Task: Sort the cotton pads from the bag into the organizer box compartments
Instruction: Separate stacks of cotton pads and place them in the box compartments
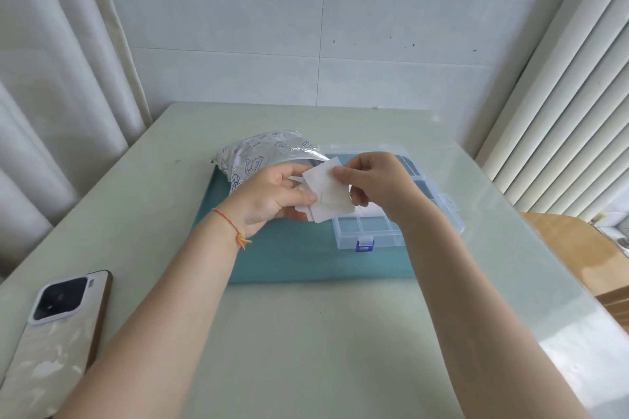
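A small stack of white square cotton pads [326, 196] is held above the teal mat [306, 258]. My left hand [272, 199] grips the stack from below with thumb on top. My right hand [374, 180] pinches the top pad at its upper edge. Behind my left hand lies the printed plastic bag [258, 155], its mouth facing right. The clear organizer box [384, 235] with a blue latch sits open to the right, partly hidden by my right hand; one compartment under that hand holds something white.
A phone [58, 323] lies face down at the table's [306, 350] front left. Curtains hang at the left, a ribbed white panel stands at the right, and a wooden surface [578, 248] shows past the right edge.
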Available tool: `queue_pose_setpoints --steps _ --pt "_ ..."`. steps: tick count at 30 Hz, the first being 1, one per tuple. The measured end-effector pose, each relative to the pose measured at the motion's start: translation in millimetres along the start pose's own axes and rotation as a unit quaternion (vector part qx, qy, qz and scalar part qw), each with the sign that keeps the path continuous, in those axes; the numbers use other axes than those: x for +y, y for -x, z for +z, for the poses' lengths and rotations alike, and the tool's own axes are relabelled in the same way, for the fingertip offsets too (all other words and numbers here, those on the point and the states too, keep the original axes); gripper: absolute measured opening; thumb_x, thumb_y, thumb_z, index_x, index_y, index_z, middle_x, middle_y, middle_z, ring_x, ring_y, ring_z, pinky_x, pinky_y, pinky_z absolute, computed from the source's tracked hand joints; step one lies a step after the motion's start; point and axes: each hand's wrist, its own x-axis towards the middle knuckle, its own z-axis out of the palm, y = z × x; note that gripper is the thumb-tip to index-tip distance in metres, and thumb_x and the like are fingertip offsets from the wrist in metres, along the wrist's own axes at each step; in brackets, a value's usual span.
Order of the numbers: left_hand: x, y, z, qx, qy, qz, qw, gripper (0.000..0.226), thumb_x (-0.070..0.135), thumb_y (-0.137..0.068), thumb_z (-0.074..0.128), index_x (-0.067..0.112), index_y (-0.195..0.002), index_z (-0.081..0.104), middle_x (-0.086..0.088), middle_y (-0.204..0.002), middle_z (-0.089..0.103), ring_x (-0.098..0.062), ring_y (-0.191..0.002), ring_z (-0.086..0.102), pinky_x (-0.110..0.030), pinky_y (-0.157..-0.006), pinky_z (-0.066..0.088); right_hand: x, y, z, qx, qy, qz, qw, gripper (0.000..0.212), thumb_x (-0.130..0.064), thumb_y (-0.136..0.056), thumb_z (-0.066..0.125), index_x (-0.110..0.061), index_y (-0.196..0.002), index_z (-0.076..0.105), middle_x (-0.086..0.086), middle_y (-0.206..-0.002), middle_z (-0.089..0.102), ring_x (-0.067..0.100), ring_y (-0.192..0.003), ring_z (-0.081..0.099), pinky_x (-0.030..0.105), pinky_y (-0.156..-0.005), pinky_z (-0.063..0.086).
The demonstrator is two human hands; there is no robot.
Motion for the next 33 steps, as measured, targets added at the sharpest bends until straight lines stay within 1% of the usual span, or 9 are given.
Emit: queue_pose_setpoints --steps 5,10,14,18,22,26,28,30,33 --pt "-5 -2 2 0.009 -0.009 -0.009 1.0 0.04 -0.005 -0.086 0.066 0.011 -0.122 0.062 -0.004 -0.09 0.071 -0.016 -0.074 0.067 -0.026 -0.057 0.055 1 0 2 0.005 -0.003 0.01 1.0 0.017 -0.018 -0.092 0.065 -0.003 -0.089 0.07 0.008 -0.052 0.06 0.02 -0.045 0.046 0.033 -0.061 0.041" --pt "-5 -5 -1 0.043 -0.019 -0.017 0.999 0.038 -0.006 -0.086 0.066 0.006 -0.121 0.061 -0.012 -0.098 0.069 -0.017 -0.071 0.067 -0.025 -0.054 0.055 -2 0 -9 0.025 -0.021 -0.008 0.999 0.013 -0.012 -0.094 0.062 -0.011 -0.086 0.073 -0.003 -0.066 0.069 0.014 -0.043 0.051 0.024 -0.049 0.042" --pt "-5 -5 1 0.029 0.004 -0.028 0.999 0.029 -0.004 -0.091 0.059 0.006 -0.117 0.061 -0.009 -0.084 0.069 -0.016 -0.063 0.065 -0.026 -0.055 0.055 -1 -1 -11 0.02 -0.046 -0.003 0.999 0.007 -0.007 -0.091 0.064 -0.005 -0.088 0.07 0.004 -0.074 0.07 0.015 -0.043 0.052 0.023 -0.046 0.041" --pt "-3 -5 6 0.033 0.08 -0.033 0.996 0.013 0.002 -0.095 0.056 0.01 -0.099 0.065 0.002 -0.071 0.07 -0.014 -0.062 0.065 -0.03 -0.058 0.06 -2 -2 -5 0.043 -0.014 0.002 0.999 0.007 -0.009 -0.089 0.067 -0.003 -0.092 0.066 0.002 -0.073 0.073 0.017 -0.038 0.051 0.022 -0.042 0.041" --pt "-3 -5 7 0.04 0.05 -0.022 0.998 0.021 -0.001 -0.092 0.059 0.01 -0.109 0.065 -0.006 -0.086 0.071 -0.013 -0.066 0.068 -0.025 -0.052 0.055 -5 -1 -4 0.037 0.025 -0.002 0.999 0.004 -0.008 -0.087 0.067 -0.006 -0.09 0.066 0.001 -0.074 0.074 0.016 -0.037 0.049 0.023 -0.043 0.041" --pt "-5 -5 4 0.06 0.002 -0.025 0.998 0.028 -0.003 -0.092 0.059 0.008 -0.117 0.063 -0.013 -0.095 0.069 -0.018 -0.073 0.067 -0.024 -0.051 0.054 -5 -2 -15 0.094 0.001 -0.021 0.995 0.004 -0.012 -0.089 0.066 -0.009 -0.089 0.069 -0.003 -0.068 0.068 0.012 -0.036 0.042 0.019 -0.043 0.034" --pt "-4 -4 3 0.054 -0.016 -0.02 0.998 0.029 -0.004 -0.092 0.058 0.01 -0.117 0.063 -0.013 -0.099 0.068 -0.02 -0.075 0.066 -0.025 -0.052 0.055 -7 0 -23 0.072 -0.038 -0.026 0.996 0.007 -0.011 -0.089 0.064 -0.011 -0.083 0.068 -0.003 -0.063 0.062 0.015 -0.041 0.041 0.021 -0.046 0.033" --pt "-3 -3 5 0.041 -0.021 -0.015 0.999 0.028 -0.005 -0.093 0.056 0.015 -0.11 0.065 -0.011 -0.099 0.067 -0.02 -0.074 0.065 -0.026 -0.052 0.055 -9 1 -26 0.011 -0.034 -0.022 0.999 0.008 -0.009 -0.089 0.062 -0.012 -0.081 0.065 0.001 -0.063 0.056 0.016 -0.047 0.043 0.025 -0.051 0.035" --pt "-1 -1 8 0.025 -0.035 -0.01 0.999 0.032 -0.004 -0.094 0.052 0.021 -0.102 0.069 -0.007 -0.093 0.068 -0.019 -0.074 0.066 -0.028 -0.054 0.056 -9 4 -15 -0.059 0.107 -0.016 0.992 0.005 -0.014 -0.089 0.063 -0.01 -0.088 0.065 -0.001 -0.072 0.057 0.013 -0.06 0.049 0.027 -0.06 0.043"
